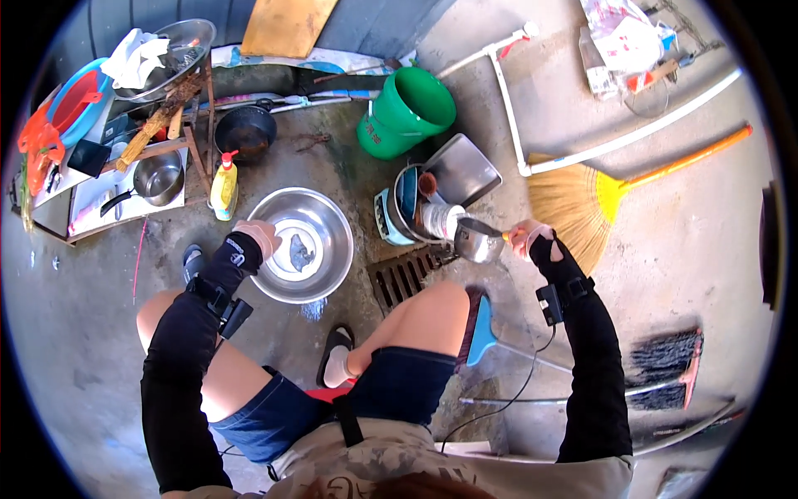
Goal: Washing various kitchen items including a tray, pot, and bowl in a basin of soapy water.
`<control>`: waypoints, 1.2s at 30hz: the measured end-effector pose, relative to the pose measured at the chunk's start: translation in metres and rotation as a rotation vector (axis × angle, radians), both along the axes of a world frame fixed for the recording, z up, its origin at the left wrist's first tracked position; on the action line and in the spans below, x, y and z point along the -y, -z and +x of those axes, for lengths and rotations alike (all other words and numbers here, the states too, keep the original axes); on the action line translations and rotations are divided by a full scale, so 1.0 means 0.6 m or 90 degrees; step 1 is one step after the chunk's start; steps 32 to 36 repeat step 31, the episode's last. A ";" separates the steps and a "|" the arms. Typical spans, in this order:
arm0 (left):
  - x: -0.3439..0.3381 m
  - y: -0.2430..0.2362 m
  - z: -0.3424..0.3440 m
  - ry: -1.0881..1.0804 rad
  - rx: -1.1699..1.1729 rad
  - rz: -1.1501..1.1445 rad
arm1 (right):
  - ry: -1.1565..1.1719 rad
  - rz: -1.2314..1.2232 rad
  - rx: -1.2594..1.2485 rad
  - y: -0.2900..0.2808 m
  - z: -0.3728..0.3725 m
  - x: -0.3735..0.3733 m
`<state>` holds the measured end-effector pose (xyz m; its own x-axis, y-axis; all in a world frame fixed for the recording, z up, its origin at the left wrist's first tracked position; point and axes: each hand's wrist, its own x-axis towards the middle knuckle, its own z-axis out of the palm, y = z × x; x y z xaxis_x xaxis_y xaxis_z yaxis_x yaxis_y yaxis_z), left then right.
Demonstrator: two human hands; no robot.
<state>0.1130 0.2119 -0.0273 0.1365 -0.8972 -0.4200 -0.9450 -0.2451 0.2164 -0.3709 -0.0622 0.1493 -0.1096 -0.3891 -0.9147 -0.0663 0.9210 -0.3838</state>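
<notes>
A wide metal basin [339, 241] rests on the concrete floor in front of me. In its bottom lies a crumpled dark grey thing [301, 253] on a pale round area; I cannot make out its kind. My left hand [261, 238] is closed at the basin's left rim, with its fingertips partly hidden. On the other side my right hand [532, 239] grips the handle of a small metal saucepan [479, 241], holding it tilted beside a bucket [407, 241] of stacked containers. A yellow pump bottle [224, 190] stands behind the basin.
A green bucket [386, 125] and a metal tray [465, 170] stand ahead, with a floor grate [399, 280] nearer. Brooms [582, 200] and white pipe [509, 116] lie at the right. A low rack at the left holds another saucepan [158, 179] and a blue tub [101, 87].
</notes>
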 end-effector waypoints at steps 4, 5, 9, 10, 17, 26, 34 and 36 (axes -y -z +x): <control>0.008 -0.002 -0.010 0.010 -0.006 0.014 | -0.046 -0.007 -0.015 -0.001 -0.035 0.000; 0.010 0.005 -0.012 -0.002 -0.005 0.019 | -0.067 -0.001 -0.031 -0.003 -0.036 0.002; 0.005 0.025 -0.020 -0.007 0.007 0.045 | -0.135 -0.091 -0.113 -0.003 -0.019 -0.028; 0.003 0.014 -0.026 0.011 0.032 0.029 | -0.047 -0.153 -0.021 -0.005 -0.015 -0.039; -0.010 0.056 -0.093 0.006 -0.269 -0.184 | 0.016 -0.385 0.178 0.054 0.044 -0.160; -0.008 -0.004 -0.230 -0.390 -1.213 0.169 | -0.053 -0.392 0.283 0.180 0.295 -0.354; -0.012 0.096 -0.161 0.002 -0.851 -0.027 | -0.044 -0.361 0.387 0.285 0.442 -0.458; -0.012 0.096 -0.161 0.002 -0.851 -0.027 | -0.044 -0.361 0.387 0.285 0.442 -0.458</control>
